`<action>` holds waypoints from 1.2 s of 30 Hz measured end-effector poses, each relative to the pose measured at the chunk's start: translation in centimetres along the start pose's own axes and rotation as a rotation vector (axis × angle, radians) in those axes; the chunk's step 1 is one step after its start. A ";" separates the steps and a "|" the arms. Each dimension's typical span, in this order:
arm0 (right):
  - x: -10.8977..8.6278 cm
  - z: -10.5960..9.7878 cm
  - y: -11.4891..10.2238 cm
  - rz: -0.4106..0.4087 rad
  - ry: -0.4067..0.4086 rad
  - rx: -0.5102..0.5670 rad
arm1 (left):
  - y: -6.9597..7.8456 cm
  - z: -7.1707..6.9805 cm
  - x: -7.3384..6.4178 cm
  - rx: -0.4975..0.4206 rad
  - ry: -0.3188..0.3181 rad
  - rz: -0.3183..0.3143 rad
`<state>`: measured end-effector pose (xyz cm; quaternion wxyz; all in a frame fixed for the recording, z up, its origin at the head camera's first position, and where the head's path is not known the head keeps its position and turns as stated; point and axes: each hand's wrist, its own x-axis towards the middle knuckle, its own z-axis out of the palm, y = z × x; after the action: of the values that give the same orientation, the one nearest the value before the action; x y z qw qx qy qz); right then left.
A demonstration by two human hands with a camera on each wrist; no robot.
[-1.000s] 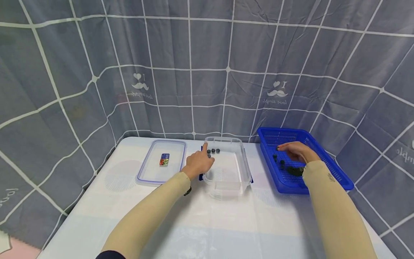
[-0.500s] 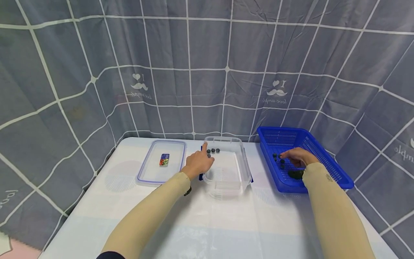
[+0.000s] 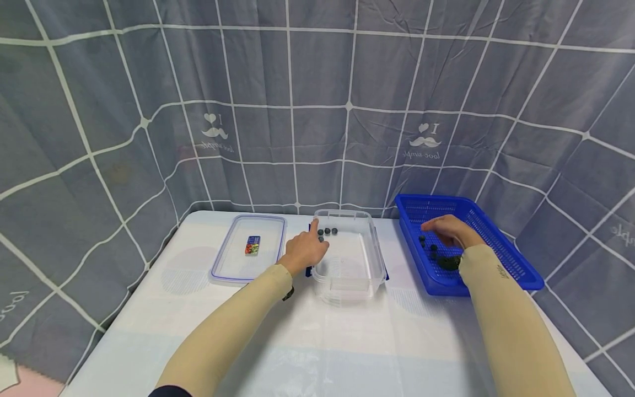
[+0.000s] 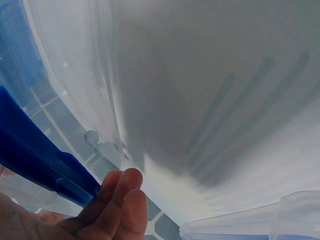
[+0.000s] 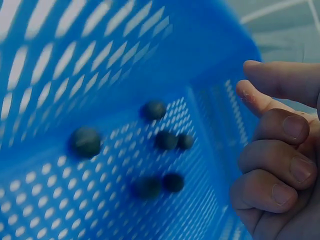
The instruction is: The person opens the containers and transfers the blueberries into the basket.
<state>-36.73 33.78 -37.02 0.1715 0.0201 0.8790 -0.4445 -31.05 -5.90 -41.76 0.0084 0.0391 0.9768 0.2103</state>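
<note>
My left hand (image 3: 303,249) grips the left wall of a clear plastic container (image 3: 354,270), with the thumb inside and the index finger along the rim. In the left wrist view its fingers (image 4: 131,200) lie beside the blue clip (image 4: 47,150). Several blueberries (image 3: 327,231) sit at the container's far left. Over the blue basket (image 3: 501,264) hovers my right hand (image 3: 452,230). Its thumb and index finger stretch out with a gap between their tips, and the other fingers are loosely curled. Several blueberries (image 5: 85,142) lie on the basket floor, away from the fingertips.
A clear lid (image 3: 233,229) with a blue seal lies left of the container, and a small printed packet (image 3: 252,245) rests on it. Everything stands on a white-covered table (image 3: 347,342). A grey checked curtain (image 3: 317,132) hangs behind.
My right hand dips towards the berries nearer me, then lifts back up and away. The dark berry at its fingertips one second ago is no longer there. My left hand stays put.
</note>
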 end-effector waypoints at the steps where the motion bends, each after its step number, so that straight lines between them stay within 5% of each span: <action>1: 0.0 0.1 -0.5 -0.011 -0.003 0.001 | 0.0 0.0 0.0 0.002 0.002 0.002; 17: 0.3 3.1 -7.7 -0.140 -0.040 -0.024 | -0.1 0.1 -0.1 -0.016 -0.021 0.000; 36: 3.2 12.3 -11.8 -0.185 -0.164 0.136 | -0.1 0.3 -0.2 -0.006 0.016 0.015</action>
<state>-38.43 16.58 -35.57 0.1994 -0.0861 0.8278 -0.5172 -30.82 -5.92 -42.06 -0.0011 0.0447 0.9759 0.2134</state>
